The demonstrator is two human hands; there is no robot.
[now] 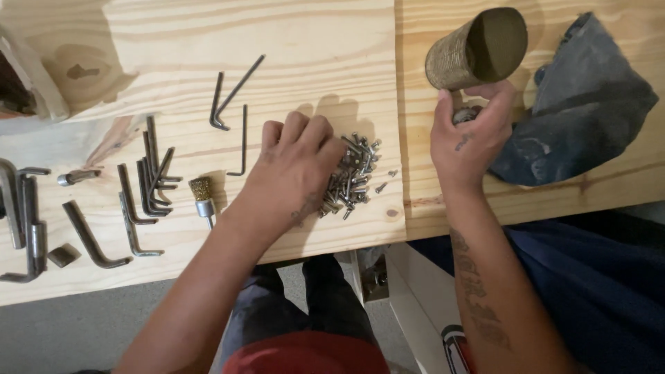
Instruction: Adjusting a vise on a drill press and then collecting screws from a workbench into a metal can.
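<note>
A pile of small metal screws (355, 179) lies on the pale wooden bench (312, 41). My left hand (294, 170) rests palm down over the pile's left side, fingers curled onto the screws. My right hand (470, 135) is closed around a small round metal part (465, 115) just below a rusty tin can (476, 48), which stands at the back right; the fingertips sit close to the can's base.
Several hex keys (149, 176) lie in rows at the left, with two larger ones (232, 93) farther back. A small wire cup brush (203, 194) sits beside my left wrist. A dark grey cloth (582, 104) is bunched at the right edge.
</note>
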